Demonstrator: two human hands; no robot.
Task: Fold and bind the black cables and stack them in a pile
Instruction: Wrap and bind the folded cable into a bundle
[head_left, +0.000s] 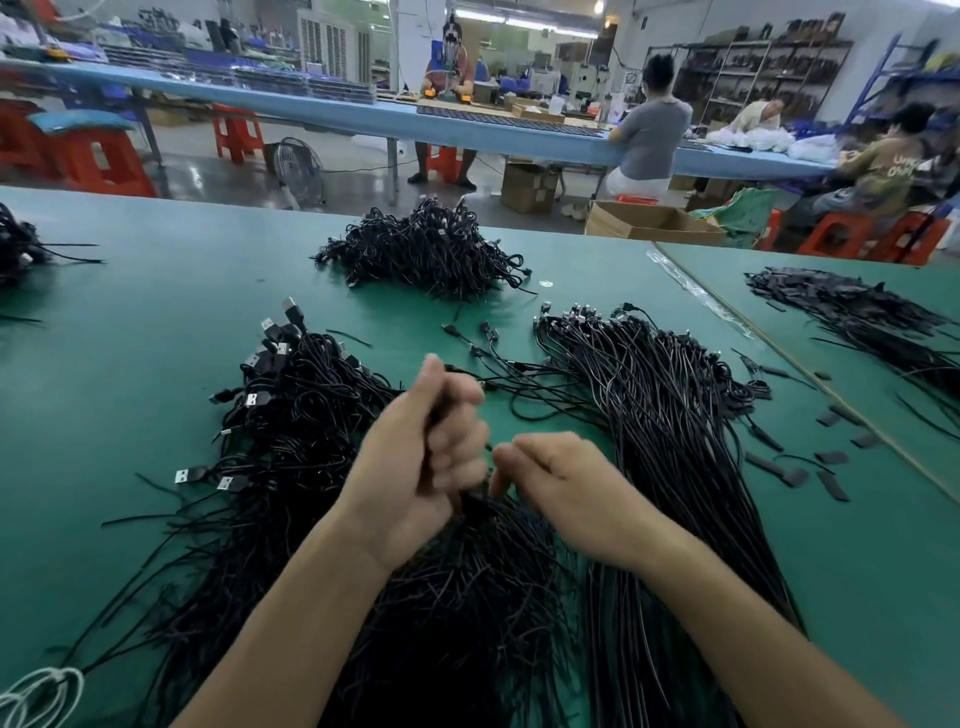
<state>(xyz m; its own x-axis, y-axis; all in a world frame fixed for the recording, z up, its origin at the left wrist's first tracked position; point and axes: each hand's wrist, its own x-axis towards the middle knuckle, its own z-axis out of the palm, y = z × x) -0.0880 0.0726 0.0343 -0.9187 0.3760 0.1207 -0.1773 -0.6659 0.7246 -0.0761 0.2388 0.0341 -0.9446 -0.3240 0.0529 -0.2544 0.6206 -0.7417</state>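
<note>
A green table (130, 364) fills the near view, and a second green one (831, 519) butts against it on the right. Behind them runs one long blue table (363, 117), where four people sit: one facing this way (449, 73), one in a grey shirt (654, 135), one in a pale top (761, 114) and one in an olive top (883, 171) whose pale lettering is too blurred to read. Two open cardboard boxes (649, 221) and one floor fan (296, 171) stand on the floor between the tables.

The near table holds five dark heaps. A pile of bound cables (426, 249) lies at the far middle. Loose cables with silver plugs (291, 415) lie to the left. A long spread of straight cables (665, 415) lies to the right. A mass of thin black strands (457, 597) lies under the forearms, and a fifth heap (15, 244) is cut off by the left edge. One more dark pile (857, 312) lies on the right-hand table. Short black strips (831, 483) are scattered by the seam, and one white cord (41, 691) is looped in the near left corner.

Both bare forearms reach forward over the strands. The left hand (431, 457) is raised in a fist with the thumb up, its fingers wrapped round a folded black cable (470, 500) whose end hangs below the palm. The right hand (561, 483) lies just beside it, knuckles up. Its fingers are bent and drawn together at the cable's lower end, but blur hides whether they pinch anything.
</note>
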